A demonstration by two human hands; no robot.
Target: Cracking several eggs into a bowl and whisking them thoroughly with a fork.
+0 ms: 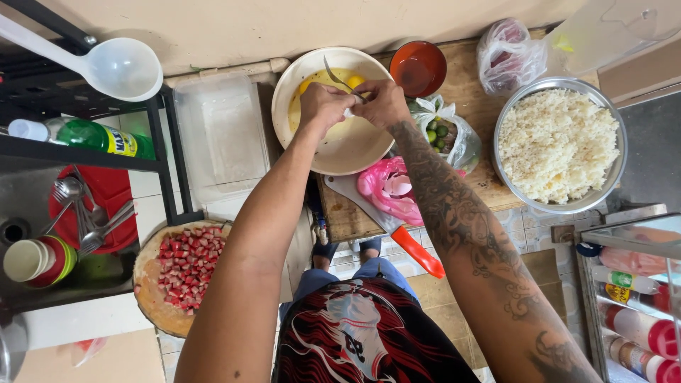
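A kitchen: cutting board (464, 85) at centre, rice bowl (558, 145) upper right, sink (21, 206) with cutlery (85, 213) left, sauce bottles (638, 319) lower right.

Red bowl (418, 67), lime bag (447, 135), pink bag (386, 188) and cleaver (386, 223) tight around the cream bowl (340, 152).

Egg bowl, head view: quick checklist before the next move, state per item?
1. Both hands over the cream bowl: ok; left hand and right hand meet above it.
2. Egg shell between the fingers: cannot tell if emptied; mostly hidden.
3. Yolks inside the bowl: ok; beaten egg pools beside them.
4. Fork at hand: ok; rests in the bowl.
5. Cleaver clear of the arms: not ok; orange handle overhangs the board edge under the right forearm.
6. Rice bowl out of the way: ok; sits apart to the right.
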